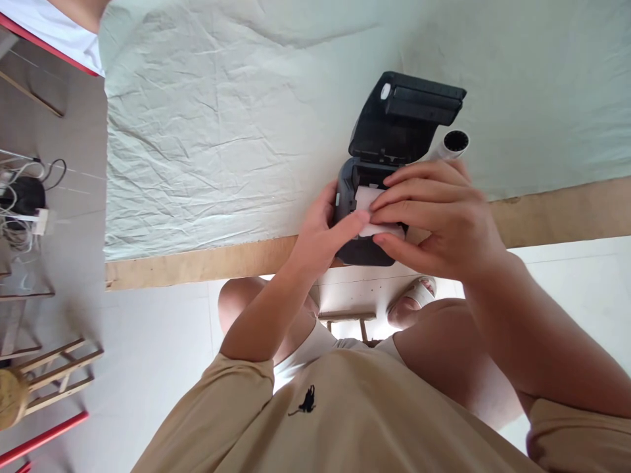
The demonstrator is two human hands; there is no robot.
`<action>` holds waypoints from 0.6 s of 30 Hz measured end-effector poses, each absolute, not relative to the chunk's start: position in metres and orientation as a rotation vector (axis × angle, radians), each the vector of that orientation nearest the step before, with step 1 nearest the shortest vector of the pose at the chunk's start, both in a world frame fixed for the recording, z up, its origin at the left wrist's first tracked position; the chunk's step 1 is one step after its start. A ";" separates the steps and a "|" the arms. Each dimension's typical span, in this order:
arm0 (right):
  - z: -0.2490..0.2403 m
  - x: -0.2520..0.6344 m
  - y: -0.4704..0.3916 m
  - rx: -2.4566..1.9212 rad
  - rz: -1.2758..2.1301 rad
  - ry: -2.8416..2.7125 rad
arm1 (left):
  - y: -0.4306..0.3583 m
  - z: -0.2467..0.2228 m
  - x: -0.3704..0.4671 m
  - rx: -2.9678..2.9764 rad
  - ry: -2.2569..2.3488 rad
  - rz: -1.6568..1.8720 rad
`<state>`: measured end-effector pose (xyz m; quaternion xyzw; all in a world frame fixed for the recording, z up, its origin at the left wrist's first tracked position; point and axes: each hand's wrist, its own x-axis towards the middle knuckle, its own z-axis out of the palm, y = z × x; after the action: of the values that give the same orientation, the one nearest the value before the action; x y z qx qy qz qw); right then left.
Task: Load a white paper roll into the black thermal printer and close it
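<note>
A small black thermal printer (348,174) stands at the table's front edge with its lid (394,121) tipped up and back. Inside its compartment lies a white paper roll (377,230), partly hidden by fingers. My left hand (325,226) grips the printer's left side, its thumb reaching over onto the paper. From the right, my right hand (438,213) has its fingers closed on the roll, slightly blurred. Just behind that hand, a white tube-shaped roll (451,144) with a dark hollow end rests beside the printer.
A wrinkled pale green cloth (221,131) covers the table, whose wooden edge (207,264) shows in front. Another person's white sleeve (73,39) is at the upper left. On the floor at left are a wooden stool (49,378), tangled cables (20,203) and a red bar (44,437).
</note>
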<state>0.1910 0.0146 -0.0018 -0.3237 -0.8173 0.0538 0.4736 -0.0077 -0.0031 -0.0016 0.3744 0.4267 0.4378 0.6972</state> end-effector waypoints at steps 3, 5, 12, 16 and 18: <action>-0.003 0.194 0.018 -0.726 0.045 -1.864 | -0.003 -0.002 -0.011 0.884 1.043 0.918; -0.002 0.198 0.021 -0.808 -0.025 -1.764 | -0.003 -0.002 -0.012 0.887 1.056 0.904; 0.000 0.202 0.016 -0.910 0.315 -1.609 | -0.001 -0.007 -0.009 0.908 1.071 0.975; -0.008 0.201 0.010 -1.029 0.354 -1.712 | -0.002 -0.007 -0.009 0.875 1.047 0.993; -0.016 0.203 0.010 -1.107 0.376 -1.841 | -0.003 -0.004 -0.008 0.852 1.023 1.004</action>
<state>0.2030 0.0101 -0.0158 -0.4502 -0.7486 0.1529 0.4621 -0.0081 -0.0033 -0.0042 0.3783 0.4543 0.4457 0.6722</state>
